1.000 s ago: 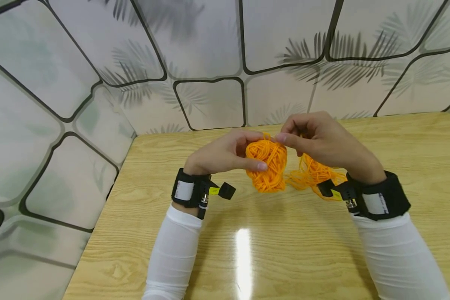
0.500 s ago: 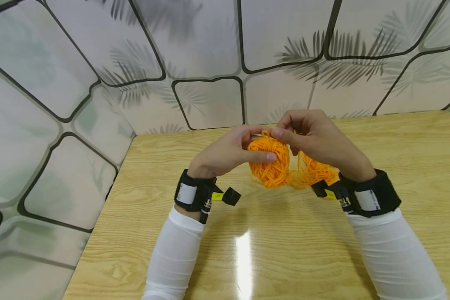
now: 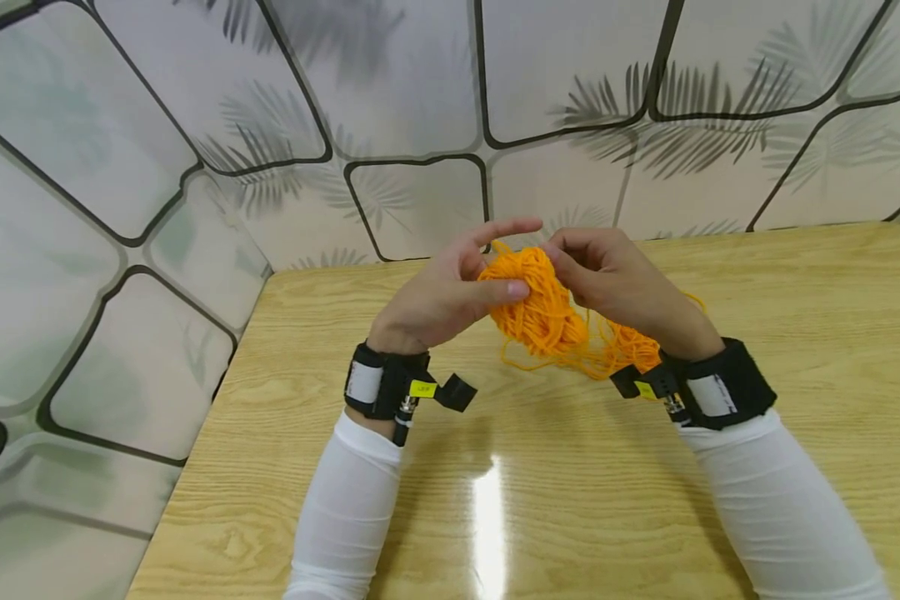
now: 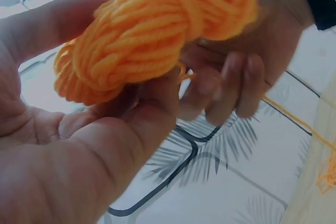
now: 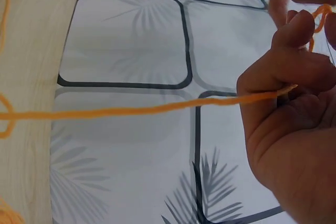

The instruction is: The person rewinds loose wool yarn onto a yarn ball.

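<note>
An orange ball of yarn (image 3: 536, 312) is held above the table by my left hand (image 3: 442, 292), thumb on its near side and index finger stretched out past its top. In the left wrist view the wound strands of the yarn ball (image 4: 136, 35) fill the space between thumb and fingers. My right hand (image 3: 607, 271) is just right of the ball, its fingers curled round a strand of yarn (image 5: 157, 109). That strand runs from the hand toward a loose pile of yarn (image 3: 633, 346) on the table, partly hidden behind the right wrist.
The light wood table (image 3: 570, 500) stretches beneath both arms. Behind it and to the left stand patterned wall panels (image 3: 412, 204) with dark outlines and leaf prints. A black camera strap (image 3: 727, 383) wraps each wrist. A thin loose strand lies on the table below the ball.
The ball has tilted and risen slightly in my left hand, whose index finger has lifted away from it. My right hand has shifted a little left, staying close to the ball.
</note>
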`<act>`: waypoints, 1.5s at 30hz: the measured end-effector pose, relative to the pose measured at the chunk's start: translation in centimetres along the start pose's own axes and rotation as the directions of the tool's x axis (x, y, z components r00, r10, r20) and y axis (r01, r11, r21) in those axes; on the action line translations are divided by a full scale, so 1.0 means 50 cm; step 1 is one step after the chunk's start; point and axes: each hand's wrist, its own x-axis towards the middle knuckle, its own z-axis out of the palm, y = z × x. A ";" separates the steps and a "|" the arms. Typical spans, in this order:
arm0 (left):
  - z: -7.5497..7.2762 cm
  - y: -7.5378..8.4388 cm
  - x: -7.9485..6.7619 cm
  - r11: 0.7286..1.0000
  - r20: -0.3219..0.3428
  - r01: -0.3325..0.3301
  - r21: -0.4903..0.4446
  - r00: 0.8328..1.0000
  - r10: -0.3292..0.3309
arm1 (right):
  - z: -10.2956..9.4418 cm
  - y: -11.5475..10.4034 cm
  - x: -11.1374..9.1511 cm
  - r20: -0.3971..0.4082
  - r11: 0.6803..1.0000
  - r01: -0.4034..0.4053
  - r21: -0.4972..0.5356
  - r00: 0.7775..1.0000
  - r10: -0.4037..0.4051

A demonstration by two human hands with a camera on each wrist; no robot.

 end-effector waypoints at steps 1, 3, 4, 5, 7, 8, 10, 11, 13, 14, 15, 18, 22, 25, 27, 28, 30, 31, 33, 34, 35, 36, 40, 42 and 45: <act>-0.002 0.000 0.000 1.000 -0.024 -0.025 -0.017 0.999 0.025 | 0.004 0.003 0.002 0.010 1.000 0.004 0.010 1.000 -0.004; -0.005 0.001 0.001 0.996 -0.092 -0.079 -0.050 0.993 0.074 | 0.012 0.008 0.006 0.025 1.000 0.003 0.004 1.000 -0.003; -0.007 0.002 0.002 0.992 -0.132 -0.108 -0.063 0.986 0.099 | 0.015 0.010 0.007 0.030 1.000 -0.003 -0.011 1.000 0.003; -0.009 0.002 0.002 0.987 -0.171 -0.139 -0.074 0.977 0.125 | 0.018 0.011 0.008 0.036 0.999 -0.008 -0.031 0.999 0.009; -0.013 0.003 0.004 0.975 -0.254 -0.200 -0.096 0.952 0.171 | 0.023 0.011 0.008 0.044 0.994 -0.015 -0.107 0.999 0.020; -0.015 0.003 0.006 0.967 -0.291 -0.229 -0.108 0.938 0.189 | 0.026 0.011 0.008 0.049 0.988 -0.017 -0.150 0.998 0.025; -0.018 0.004 0.007 0.954 -0.347 -0.277 -0.111 0.911 0.224 | 0.032 0.008 0.007 0.072 0.975 -0.022 -0.219 0.997 0.039; -0.019 0.004 0.009 0.948 -0.366 -0.297 -0.117 0.900 0.237 | 0.035 0.007 0.007 0.085 0.969 -0.018 -0.248 0.996 0.041; -0.020 0.004 0.012 0.934 -0.392 -0.327 -0.145 0.885 0.249 | 0.043 0.004 0.007 0.112 0.958 -0.021 -0.285 0.992 0.055; -0.020 0.004 0.014 0.926 -0.400 -0.338 -0.169 0.882 0.249 | 0.046 0.003 0.008 0.125 0.954 -0.022 -0.299 0.990 0.062; -0.019 0.003 0.016 0.920 -0.405 -0.347 -0.184 0.879 0.250 | 0.050 0.003 0.008 0.135 0.951 -0.024 -0.309 0.988 0.069; -0.017 0.003 0.020 0.899 -0.428 -0.364 -0.241 0.872 0.238 | 0.059 0.002 0.011 0.152 0.943 -0.024 -0.333 0.985 0.079; -0.015 0.001 0.023 0.893 -0.489 -0.389 -0.226 0.838 0.242 | 0.068 -0.002 0.010 0.182 0.937 -0.004 -0.350 0.981 0.072; -0.014 -0.003 0.024 0.900 -0.548 -0.393 -0.190 0.803 0.235 | 0.072 -0.005 0.008 0.205 0.933 0.005 -0.360 0.976 0.075; -0.013 -0.004 0.024 0.910 -0.587 -0.384 -0.156 0.777 0.227 | 0.073 -0.005 0.008 0.213 0.929 0.002 -0.371 0.973 0.083; -0.013 -0.005 0.024 0.919 -0.607 -0.373 -0.130 0.762 0.224 | 0.074 -0.005 0.008 0.215 0.926 0.001 -0.377 0.973 0.087; -0.013 -0.008 0.024 0.938 -0.632 -0.344 -0.051 0.738 0.237 | 0.073 -0.007 0.007 0.218 0.918 0.009 -0.396 0.972 0.085; -0.013 -0.009 0.024 0.945 -0.644 -0.326 -0.005 0.724 0.246 | 0.073 -0.009 0.007 0.219 0.914 0.014 -0.405 0.972 0.082; -0.013 -0.011 0.024 0.954 -0.657 -0.286 0.090 0.702 0.273 | 0.071 -0.014 0.004 0.215 0.905 0.027 -0.424 0.974 0.071; -0.013 -0.012 0.024 0.953 -0.656 -0.267 0.141 0.696 0.291 | 0.069 -0.017 0.003 0.213 0.901 0.036 -0.433 0.975 0.064; -0.013 -0.013 0.024 0.951 -0.653 -0.252 0.179 0.693 0.307 | 0.068 -0.020 0.001 0.212 0.896 0.043 -0.441 0.976 0.057; -0.013 -0.014 0.024 0.948 -0.651 -0.242 0.205 0.689 0.317 | 0.067 -0.023 -0.001 0.210 0.894 0.048 -0.446 0.976 0.053; -0.018 -0.019 0.025 0.942 -0.666 -0.236 0.239 0.667 0.336 | 0.066 -0.034 -0.006 0.224 0.889 0.075 -0.451 0.974 0.031; -0.023 -0.021 0.025 0.942 -0.677 -0.242 0.233 0.655 0.336 | 0.068 -0.040 -0.007 0.240 0.883 0.095 -0.459 0.971 0.021; -0.029 -0.023 0.024 0.940 -0.669 -0.225 0.257 0.661 0.341 | 0.068 -0.053 -0.012 0.249 0.871 0.110 -0.478 0.968 0.014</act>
